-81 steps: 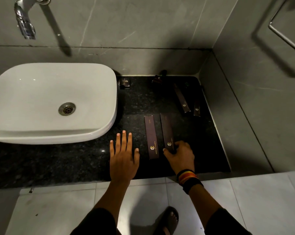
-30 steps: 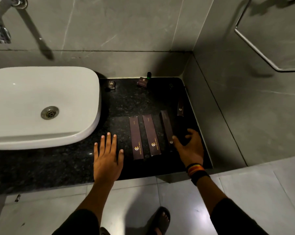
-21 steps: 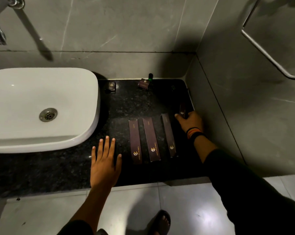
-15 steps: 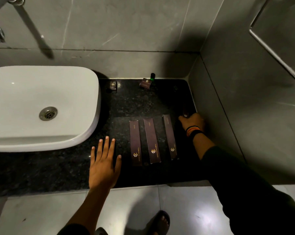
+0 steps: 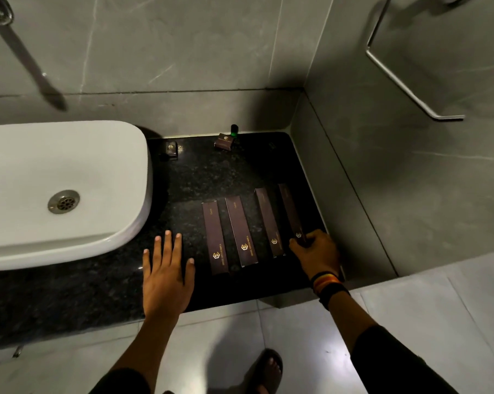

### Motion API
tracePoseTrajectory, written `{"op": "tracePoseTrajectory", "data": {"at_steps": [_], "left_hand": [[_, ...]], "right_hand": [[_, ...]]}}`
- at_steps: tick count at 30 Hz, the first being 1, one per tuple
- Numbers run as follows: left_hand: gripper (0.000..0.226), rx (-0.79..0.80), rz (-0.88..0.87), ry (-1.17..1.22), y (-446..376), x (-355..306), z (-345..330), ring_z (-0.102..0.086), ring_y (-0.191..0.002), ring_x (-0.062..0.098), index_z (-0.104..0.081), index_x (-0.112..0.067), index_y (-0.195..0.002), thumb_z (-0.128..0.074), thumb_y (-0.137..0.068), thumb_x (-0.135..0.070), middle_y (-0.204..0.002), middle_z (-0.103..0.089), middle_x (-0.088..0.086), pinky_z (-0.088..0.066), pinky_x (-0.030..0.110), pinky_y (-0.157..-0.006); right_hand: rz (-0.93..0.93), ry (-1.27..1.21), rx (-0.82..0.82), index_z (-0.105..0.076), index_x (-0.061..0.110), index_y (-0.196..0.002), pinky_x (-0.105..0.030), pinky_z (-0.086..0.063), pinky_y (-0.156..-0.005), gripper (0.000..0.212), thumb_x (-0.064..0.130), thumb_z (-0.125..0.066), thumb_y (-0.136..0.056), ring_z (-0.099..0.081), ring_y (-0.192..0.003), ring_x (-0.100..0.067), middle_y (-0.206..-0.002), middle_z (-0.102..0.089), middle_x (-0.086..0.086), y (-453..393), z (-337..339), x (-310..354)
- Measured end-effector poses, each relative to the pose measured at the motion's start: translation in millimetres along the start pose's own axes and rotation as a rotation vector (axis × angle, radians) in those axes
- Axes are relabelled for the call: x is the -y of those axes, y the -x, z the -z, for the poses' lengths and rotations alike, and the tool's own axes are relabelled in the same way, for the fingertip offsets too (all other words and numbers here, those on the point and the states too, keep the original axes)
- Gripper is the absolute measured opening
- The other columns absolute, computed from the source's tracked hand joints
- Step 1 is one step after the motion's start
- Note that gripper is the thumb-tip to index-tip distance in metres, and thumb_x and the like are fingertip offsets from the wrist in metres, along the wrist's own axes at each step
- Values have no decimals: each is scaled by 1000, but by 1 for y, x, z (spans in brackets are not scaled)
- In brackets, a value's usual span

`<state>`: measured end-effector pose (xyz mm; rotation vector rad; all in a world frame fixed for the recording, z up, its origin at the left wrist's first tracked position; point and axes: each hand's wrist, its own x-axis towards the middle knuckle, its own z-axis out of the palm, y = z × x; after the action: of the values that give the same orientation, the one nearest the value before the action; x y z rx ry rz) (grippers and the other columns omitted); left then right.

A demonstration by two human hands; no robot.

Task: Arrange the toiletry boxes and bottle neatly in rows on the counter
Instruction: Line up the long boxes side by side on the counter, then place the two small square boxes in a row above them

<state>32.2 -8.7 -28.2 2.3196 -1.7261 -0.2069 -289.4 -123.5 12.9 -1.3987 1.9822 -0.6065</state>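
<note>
On the black counter [image 5: 103, 294] we now see four long boxes in a row where there were three; the fourth long box [image 5: 289, 210] lies rightmost. Our right hand [image 5: 316, 251], drawn back from the wall, pinches its near end. Our left hand [image 5: 166, 274] rests flat, fingers spread, empty.

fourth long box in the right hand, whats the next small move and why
Probably set the fourth box flat beside the third box and let go. The right hand has a grip on its near end, and three long boxes already lie side by side on the counter. It sits a little farther back than its neighbours, so a slight pull toward the front edge would even the row.
</note>
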Motion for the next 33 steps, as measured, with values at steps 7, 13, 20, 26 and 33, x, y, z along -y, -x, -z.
{"op": "tracePoseTrajectory", "data": {"at_steps": [7,13,20,26,33], "left_hand": [[70,-14,-10,-16,0,2,-4,-16,-166,32,-26,-15,-168,-27,-107,-47,-178,-24,13,-15,59,-134],[69,-32,-15,-14,-1,5,-8,-21,-165,33,-29,-15,-167,-31,-106,-46,-176,-28,14,-19,60,-132],[65,3,-93,11,-9,4,-9,-20,-166,30,-31,-15,-167,-34,-107,-40,-177,-26,11,-22,59,-132],[63,-1,-83,46,-9,6,-10,-15,-167,24,-29,-20,-168,-36,-107,-37,-179,-22,4,-21,56,-132],[67,-19,-93,28,-11,7,-11,-16,-167,22,-28,-21,-169,-41,-106,-37,-180,-22,1,-18,51,-131]], "right_hand": [[-46,-27,28,-59,29,-101,-34,-54,-77,44,53,-81,-72,-65,-86,-18,-97,-64,7,1,3,-5],[39,-100,-80,-54,28,-120,-20,-45,-67,53,51,-76,-78,-62,-95,-17,-114,-61,3,0,17,16],[353,44,-76,-69,18,-105,-38,-54,-88,27,37,-70,-85,-66,-97,-25,-114,-62,-5,-69,-24,134],[525,210,185,-69,20,-117,-37,-54,-92,32,33,-65,-88,-65,-107,-29,-123,-64,-7,-132,-88,207],[823,341,416,-60,17,-131,-39,-45,-107,46,28,-69,-87,-55,-127,-31,-137,-57,-10,-152,-180,287]]}}
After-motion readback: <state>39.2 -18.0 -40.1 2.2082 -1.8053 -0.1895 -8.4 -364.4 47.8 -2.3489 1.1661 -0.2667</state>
